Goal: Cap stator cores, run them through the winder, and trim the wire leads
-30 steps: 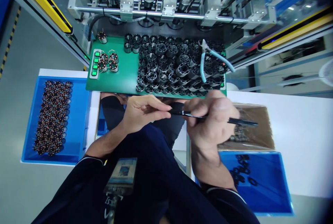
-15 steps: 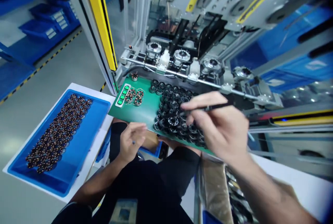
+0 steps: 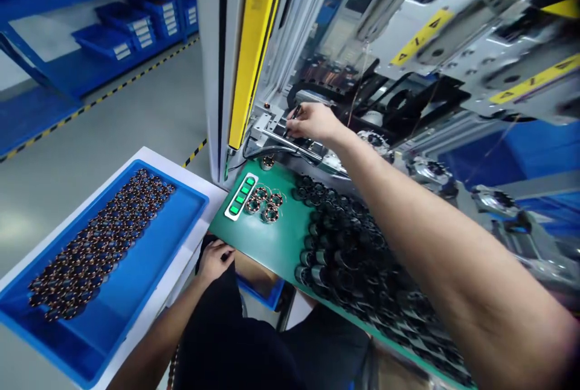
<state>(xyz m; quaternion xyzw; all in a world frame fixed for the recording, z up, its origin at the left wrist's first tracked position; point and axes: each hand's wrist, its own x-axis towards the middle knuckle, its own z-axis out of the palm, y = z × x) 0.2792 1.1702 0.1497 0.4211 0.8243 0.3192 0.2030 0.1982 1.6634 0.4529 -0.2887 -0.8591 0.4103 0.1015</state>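
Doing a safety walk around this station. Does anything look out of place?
Yes: the right hand reaches past the yellow light curtain into the machine, holding a slim black tool. That looks odd because the curtain appears to guard the machine's working area.

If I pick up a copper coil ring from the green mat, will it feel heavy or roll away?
Probably heavy for its size: the copper coil ring looks tightly wound with metal wire. Lying flat on the green mat, it should stay put, but on its edge it might roll. Its thin wire ends may bend easily.
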